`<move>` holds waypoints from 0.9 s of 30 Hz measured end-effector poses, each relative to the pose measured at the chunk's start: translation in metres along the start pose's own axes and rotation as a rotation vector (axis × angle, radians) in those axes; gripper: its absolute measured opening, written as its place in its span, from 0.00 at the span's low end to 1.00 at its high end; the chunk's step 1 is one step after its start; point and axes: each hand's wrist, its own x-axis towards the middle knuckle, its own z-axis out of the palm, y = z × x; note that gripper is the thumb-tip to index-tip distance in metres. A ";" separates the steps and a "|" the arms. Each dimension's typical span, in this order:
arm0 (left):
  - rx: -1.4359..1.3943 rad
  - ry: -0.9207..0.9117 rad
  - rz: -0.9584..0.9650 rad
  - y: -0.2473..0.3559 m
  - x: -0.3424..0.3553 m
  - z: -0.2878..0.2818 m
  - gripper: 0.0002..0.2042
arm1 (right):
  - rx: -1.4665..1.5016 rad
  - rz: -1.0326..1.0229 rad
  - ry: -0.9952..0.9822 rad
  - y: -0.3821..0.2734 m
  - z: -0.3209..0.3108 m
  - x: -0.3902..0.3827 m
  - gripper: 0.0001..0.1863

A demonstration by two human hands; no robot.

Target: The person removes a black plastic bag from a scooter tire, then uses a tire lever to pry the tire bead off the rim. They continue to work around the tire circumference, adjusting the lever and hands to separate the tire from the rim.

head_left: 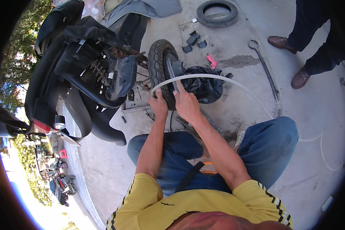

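Note:
A motorcycle wheel with a black treaded tyre [156,63] stands upright in front of me, beside the tipped motorcycle [80,57]. My left hand [158,104] is closed at the tyre's near edge, gripping the end of a pale flexible hose [218,76]. The hose arches over the wheel and trails off to the right. My right hand [187,105] is closed on a silver tyre lever [170,69] that lies along the wheel's right side; its far tip is hard to make out. A black plastic bag [205,90] lies just right of the wheel.
Another tyre [217,13] lies flat at the back. Dark small blocks [193,38], a pink tool-like piece [212,61] and a long ring-ended wrench [265,69] lie on the concrete. A person in brown shoes [299,78] stands at the right. More tools [211,122] lie near my knees.

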 end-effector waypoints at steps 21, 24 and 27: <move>0.063 -0.035 -0.034 -0.052 -0.023 -0.023 0.30 | 0.082 -0.039 -0.049 -0.004 -0.010 0.002 0.29; 0.116 -0.032 0.010 -0.063 -0.025 -0.013 0.32 | 0.116 -0.152 0.108 0.002 -0.009 0.010 0.29; 0.062 -0.038 -0.027 -0.026 -0.031 -0.010 0.33 | 0.163 0.008 -0.024 -0.002 -0.010 0.027 0.29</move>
